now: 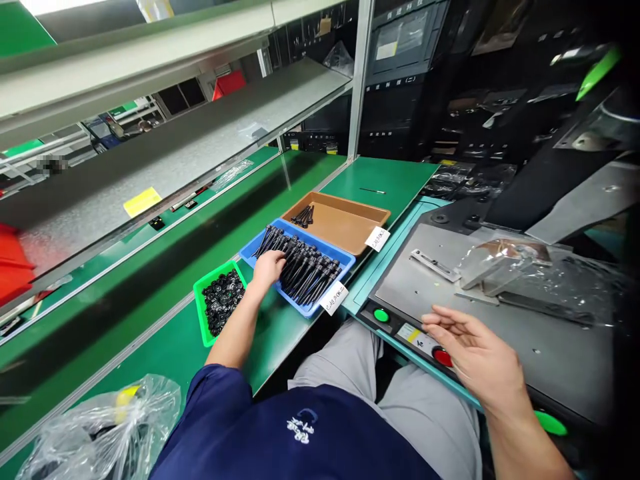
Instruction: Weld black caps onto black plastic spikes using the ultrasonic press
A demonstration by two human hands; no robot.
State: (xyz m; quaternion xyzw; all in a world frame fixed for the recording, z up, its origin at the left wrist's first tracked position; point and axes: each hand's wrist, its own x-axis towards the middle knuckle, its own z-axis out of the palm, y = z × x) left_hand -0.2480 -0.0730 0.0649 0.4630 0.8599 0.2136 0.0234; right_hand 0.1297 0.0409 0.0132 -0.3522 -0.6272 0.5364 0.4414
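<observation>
Black, thick-headed, rod-shaped parts [313, 270], mid-frame, slant lower-left beside your nearer left hand [269, 268], grip unclear; right hand [473, 350], lower right, loosely uncurled.

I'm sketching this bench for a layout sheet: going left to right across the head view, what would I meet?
Yellow sheet → green tray of small black parts → blue tray with the left hand over it → green button → right hand.
</observation>
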